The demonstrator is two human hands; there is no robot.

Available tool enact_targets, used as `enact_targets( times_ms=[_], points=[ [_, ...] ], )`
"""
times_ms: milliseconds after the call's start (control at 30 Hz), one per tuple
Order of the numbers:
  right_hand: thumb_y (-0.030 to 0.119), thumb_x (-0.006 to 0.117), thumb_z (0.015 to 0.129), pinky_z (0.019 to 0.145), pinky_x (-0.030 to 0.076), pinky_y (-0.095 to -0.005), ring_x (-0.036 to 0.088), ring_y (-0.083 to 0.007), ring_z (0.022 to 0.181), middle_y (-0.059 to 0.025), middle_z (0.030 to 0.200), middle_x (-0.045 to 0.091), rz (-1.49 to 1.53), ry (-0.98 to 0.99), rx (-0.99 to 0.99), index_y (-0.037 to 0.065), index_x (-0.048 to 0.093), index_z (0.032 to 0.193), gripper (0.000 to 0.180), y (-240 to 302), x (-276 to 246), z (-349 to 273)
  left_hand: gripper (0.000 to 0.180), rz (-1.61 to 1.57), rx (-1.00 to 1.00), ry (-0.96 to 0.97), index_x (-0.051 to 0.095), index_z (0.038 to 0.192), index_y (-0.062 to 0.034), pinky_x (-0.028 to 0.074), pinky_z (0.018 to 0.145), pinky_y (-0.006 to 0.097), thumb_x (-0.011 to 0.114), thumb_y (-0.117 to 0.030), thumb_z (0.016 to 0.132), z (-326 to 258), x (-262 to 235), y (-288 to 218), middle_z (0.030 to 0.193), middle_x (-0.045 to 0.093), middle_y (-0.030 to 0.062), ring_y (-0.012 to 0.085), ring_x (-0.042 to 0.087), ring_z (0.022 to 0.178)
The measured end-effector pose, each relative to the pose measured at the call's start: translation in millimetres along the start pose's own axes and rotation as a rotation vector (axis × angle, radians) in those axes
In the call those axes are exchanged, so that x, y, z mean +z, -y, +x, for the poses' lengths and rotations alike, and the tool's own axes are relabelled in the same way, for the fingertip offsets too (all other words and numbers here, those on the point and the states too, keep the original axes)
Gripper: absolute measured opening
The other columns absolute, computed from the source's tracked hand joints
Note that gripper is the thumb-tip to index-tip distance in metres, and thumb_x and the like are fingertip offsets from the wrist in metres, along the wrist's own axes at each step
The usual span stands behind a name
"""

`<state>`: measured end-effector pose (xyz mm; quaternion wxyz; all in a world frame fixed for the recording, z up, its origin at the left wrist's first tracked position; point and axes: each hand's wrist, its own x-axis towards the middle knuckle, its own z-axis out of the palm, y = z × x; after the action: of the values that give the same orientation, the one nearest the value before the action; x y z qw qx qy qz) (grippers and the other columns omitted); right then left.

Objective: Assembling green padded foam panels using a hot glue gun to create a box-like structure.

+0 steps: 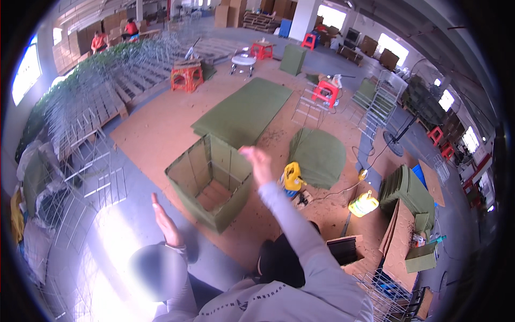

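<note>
A green fabric box (206, 206), open at the top with a wire frame along its edges, stands before me on brown cardboard sheeting. My right hand (259, 165) is raised by the box's right rim, its fingers bunched together. Whatever they may hold is too small to make out, and I cannot tell whether they touch the rim. To the left of the box, my left hand (167, 222) is held up with its fingers stretched out and nothing in it. A flat stack of green fabric panels (247, 110) lies just beyond the box.
Right of the box are a round-edged green fabric piece (319, 158), a yellow and blue jug (292, 178) and a yellow bottle (363, 204). A cable (338, 191) crosses the sheeting. Wire frames (96, 182) stand at left, folded green panels (402, 190) at right, red stools (186, 76) farther back.
</note>
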<state>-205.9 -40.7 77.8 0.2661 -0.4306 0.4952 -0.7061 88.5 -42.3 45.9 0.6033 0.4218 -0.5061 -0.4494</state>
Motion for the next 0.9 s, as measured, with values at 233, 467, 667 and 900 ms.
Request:
enact_targets(
  times_ms=[233, 467, 667, 900],
  points=[
    [0.059, 0.029, 0.09, 0.093, 0.04, -0.0466, 0.052, -0.0433, 0.108, -0.0283, 0.114, 0.056, -0.928, -0.101, 0.199, -0.002, 0.054, 0.118, 0.071, -158.5, -99.0, 62.6, 0.082, -0.058, -0.369, 0.257, 0.015, 0.144, 0.0005, 0.009, 0.113, 0.038, 0.026, -0.062, 0.092, -5.0, 26.5, 79.7, 0.152, 0.015, 0.0131, 0.0228, 0.011, 0.141],
    [0.064, 0.031, 0.089, 0.089, 0.042, -0.0441, 0.058, -0.0397, 0.102, -0.0285, 0.096, 0.063, -0.844, 0.127, 0.371, -0.009, 0.062, 0.096, 0.079, -153.9, -91.2, 24.9, 0.082, -0.073, -0.427, 0.327, 0.013, 0.145, -0.0016, 0.009, 0.112, 0.039, 0.025, -0.063, 0.092, -7.2, 24.8, 87.2, 0.152, 0.014, 0.0112, 0.0211, 0.012, 0.14],
    [0.059, 0.031, 0.091, 0.091, 0.041, -0.0427, 0.055, -0.0408, 0.105, -0.0287, 0.104, 0.06, -0.795, 0.017, 0.349, -0.007, 0.059, 0.103, 0.072, -139.5, -72.6, -29.6, 0.067, -0.269, -0.35, 0.371, 0.023, 0.143, 0.0002, 0.017, 0.111, 0.032, 0.028, -0.049, 0.098, 8.9, 26.5, 86.3, 0.148, 0.026, 0.0085, 0.0186, 0.023, 0.136],
    [0.017, 0.052, 0.091, 0.082, 0.047, -0.0338, 0.062, -0.0285, 0.092, -0.0173, 0.102, 0.063, -0.702, -0.01, -0.042, -0.001, 0.062, 0.105, 0.024, -50.8, -69.2, -44.3, 0.036, 0.248, -0.045, -0.018, 0.061, 0.105, 0.0048, 0.047, 0.081, 0.032, 0.051, -0.028, 0.094, 3.0, -4.0, 63.0, 0.102, 0.065, 0.015, 0.0203, 0.06, 0.091]
  ],
)
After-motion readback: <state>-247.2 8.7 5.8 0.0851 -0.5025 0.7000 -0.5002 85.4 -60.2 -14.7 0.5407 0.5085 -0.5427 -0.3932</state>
